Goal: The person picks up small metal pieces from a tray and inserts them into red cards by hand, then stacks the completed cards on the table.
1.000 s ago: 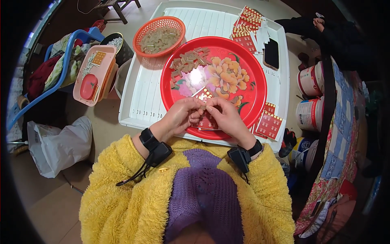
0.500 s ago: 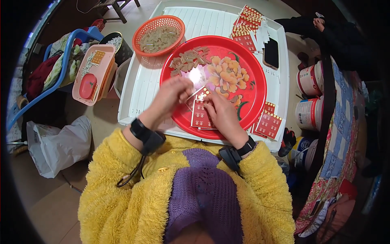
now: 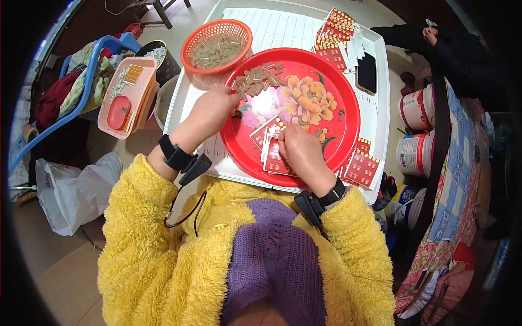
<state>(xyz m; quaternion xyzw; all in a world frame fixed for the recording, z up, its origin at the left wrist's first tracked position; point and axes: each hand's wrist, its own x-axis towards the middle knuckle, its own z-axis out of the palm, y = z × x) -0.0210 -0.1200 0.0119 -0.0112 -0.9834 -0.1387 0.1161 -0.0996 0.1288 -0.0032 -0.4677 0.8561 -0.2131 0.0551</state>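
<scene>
Over the left rim of the red round tray is my left hand, its fingers pinched together beside a heap of small clear tubes. Whatever is in that pinch is hidden. At the near middle of the tray, my right hand presses thumb and fingers on a red card with pale round marks and gold dots at its top. Other cards lie fanned under it, one poking out to the left. A large orange flower is printed on the tray.
An orange basket of tubes stands behind the tray on a white table. Stacked red cards and a phone lie far right, more cards near right. A pink tray stands left; another person sits far right.
My left hand has moved left and away from the cards, out to the tray's left rim by the tubes. My right hand stays on the cards, shifted slightly right.
</scene>
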